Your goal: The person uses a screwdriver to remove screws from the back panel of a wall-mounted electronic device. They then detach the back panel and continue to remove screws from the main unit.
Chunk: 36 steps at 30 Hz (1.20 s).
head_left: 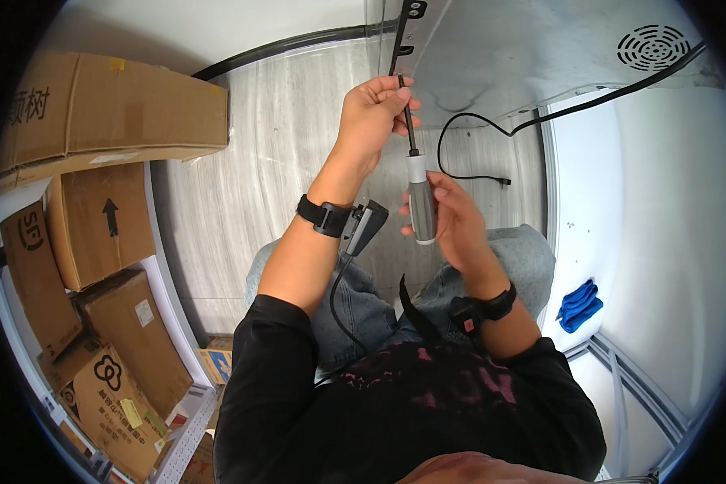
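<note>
A screwdriver [423, 206] with a grey and white handle and a dark shaft points away from me, up to the metal panel's edge. My left hand [373, 117] pinches the shaft close to its tip, right by a black bracket [401, 44] on the panel. Whether the tip sits on a screw is hidden by the fingers. Around the handle, the fingers of my right hand [453, 214] are closed. The large grey metal panel [508, 56] stands in front of both hands and has a round slotted vent [653, 48].
A black cable [532, 123] runs along the panel and ends in a plug on the wood-look floor [258, 161]. Cardboard boxes [137, 105] are stacked at left, some on a shelf. A blue cloth [579, 306] lies on the white surface at right. Both wrists wear black straps.
</note>
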Each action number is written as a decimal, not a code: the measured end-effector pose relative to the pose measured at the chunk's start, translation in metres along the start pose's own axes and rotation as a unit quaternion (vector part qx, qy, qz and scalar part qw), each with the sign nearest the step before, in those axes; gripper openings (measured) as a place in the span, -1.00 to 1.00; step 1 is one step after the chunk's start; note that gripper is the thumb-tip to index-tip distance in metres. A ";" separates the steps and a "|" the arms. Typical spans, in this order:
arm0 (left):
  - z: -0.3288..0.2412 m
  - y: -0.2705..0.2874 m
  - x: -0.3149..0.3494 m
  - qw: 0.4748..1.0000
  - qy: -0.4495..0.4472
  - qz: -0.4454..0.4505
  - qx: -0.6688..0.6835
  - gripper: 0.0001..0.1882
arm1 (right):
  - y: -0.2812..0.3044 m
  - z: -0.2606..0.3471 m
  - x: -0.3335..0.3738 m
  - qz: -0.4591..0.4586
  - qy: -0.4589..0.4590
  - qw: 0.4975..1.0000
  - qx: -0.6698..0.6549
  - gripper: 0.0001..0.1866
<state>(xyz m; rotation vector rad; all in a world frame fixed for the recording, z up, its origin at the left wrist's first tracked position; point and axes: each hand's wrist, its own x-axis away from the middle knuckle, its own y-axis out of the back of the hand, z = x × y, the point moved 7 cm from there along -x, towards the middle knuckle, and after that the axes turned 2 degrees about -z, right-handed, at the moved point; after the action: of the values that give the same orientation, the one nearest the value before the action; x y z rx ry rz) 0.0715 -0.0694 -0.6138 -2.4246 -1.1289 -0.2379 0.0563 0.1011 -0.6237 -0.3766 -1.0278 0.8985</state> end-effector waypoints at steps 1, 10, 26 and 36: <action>0.000 0.000 0.000 1.000 0.000 0.001 0.005 -0.77 | 0.001 0.002 0.000 0.004 -0.005 1.000 0.009 -0.57; -0.002 -0.003 0.001 1.000 -0.008 -0.010 -0.001 -0.78 | 0.005 0.011 0.005 -0.076 0.109 0.968 0.215 -0.55; -0.003 -0.002 -0.001 1.000 -0.008 0.002 0.011 -0.77 | 0.013 0.005 -0.009 -0.020 0.099 0.980 0.169 -0.49; -0.002 -0.005 0.001 1.000 -0.012 -0.007 0.014 -0.74 | 0.021 0.002 -0.011 -0.044 0.045 0.996 0.064 -0.59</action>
<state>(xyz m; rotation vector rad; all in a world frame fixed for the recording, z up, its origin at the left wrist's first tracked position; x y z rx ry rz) 0.0688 -0.0672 -0.6097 -2.4013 -1.1517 -0.1976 0.0422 0.1047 -0.6423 -0.2607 -0.8921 0.8558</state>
